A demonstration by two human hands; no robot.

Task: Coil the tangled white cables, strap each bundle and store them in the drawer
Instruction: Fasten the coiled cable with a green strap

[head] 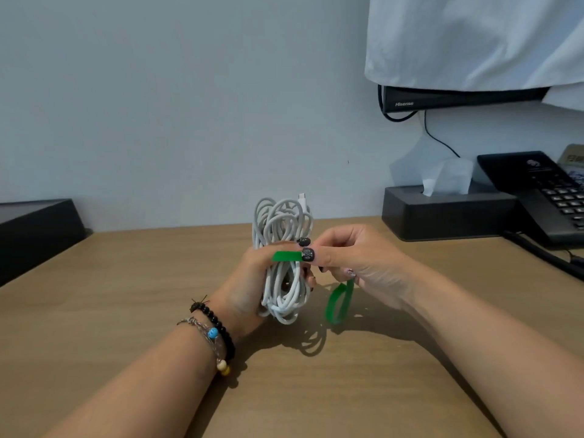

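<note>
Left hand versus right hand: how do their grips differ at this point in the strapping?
The left hand wraps its fingers round the coiled white cable bundle, holding it upright above the wooden desk; the right hand only pinches the end of the thin green strap between thumb and finger. The left wrist wears beaded bracelets; the right is bare. Both are raised off the desk.

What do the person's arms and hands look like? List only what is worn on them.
Both forearms are bare, with no sleeves in view. The left wrist carries a black bead bracelet and a thin braided cord bracelet with a blue bead and pale beads at its end. The right hand has long dark decorated nails; its wrist is bare. The left hand shows no rings.
</note>
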